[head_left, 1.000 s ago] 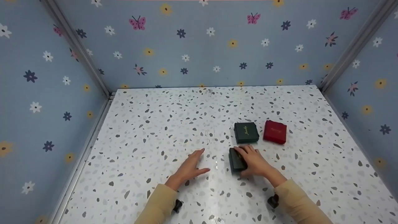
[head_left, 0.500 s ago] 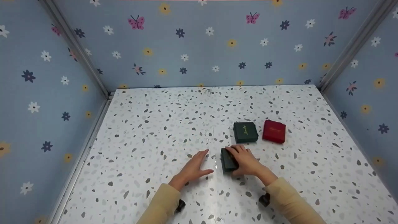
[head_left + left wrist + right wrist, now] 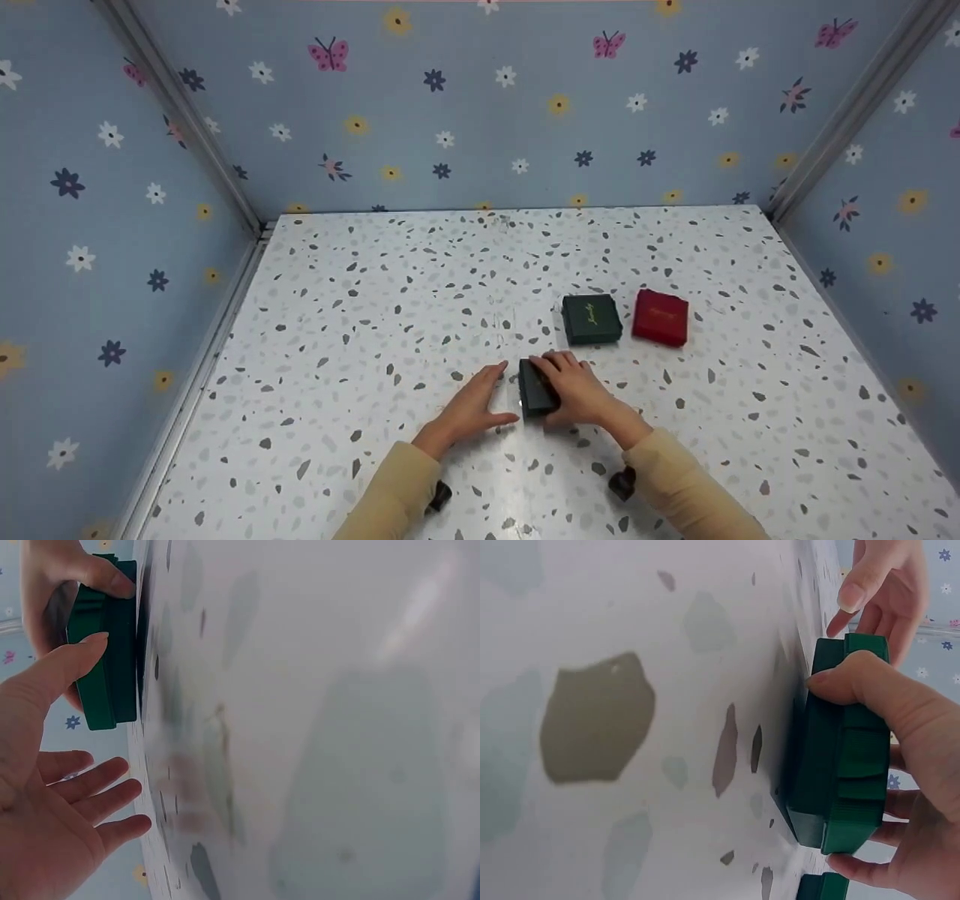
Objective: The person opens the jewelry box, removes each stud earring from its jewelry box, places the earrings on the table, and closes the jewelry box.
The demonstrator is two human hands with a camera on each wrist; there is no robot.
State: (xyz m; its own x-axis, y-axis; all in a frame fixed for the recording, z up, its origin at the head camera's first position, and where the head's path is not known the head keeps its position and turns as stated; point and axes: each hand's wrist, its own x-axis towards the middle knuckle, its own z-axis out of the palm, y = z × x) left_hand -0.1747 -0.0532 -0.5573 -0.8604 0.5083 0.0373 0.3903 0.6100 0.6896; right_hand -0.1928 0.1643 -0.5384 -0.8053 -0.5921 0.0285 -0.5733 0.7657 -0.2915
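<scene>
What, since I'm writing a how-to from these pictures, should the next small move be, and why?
Probably close the left hand on the free side of the held green box: the right hand grips the opposite side, while the left is open close by, turned toward the box.

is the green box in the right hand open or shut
Shut: on the green box, the lid meets the base, no gap visible.
</scene>
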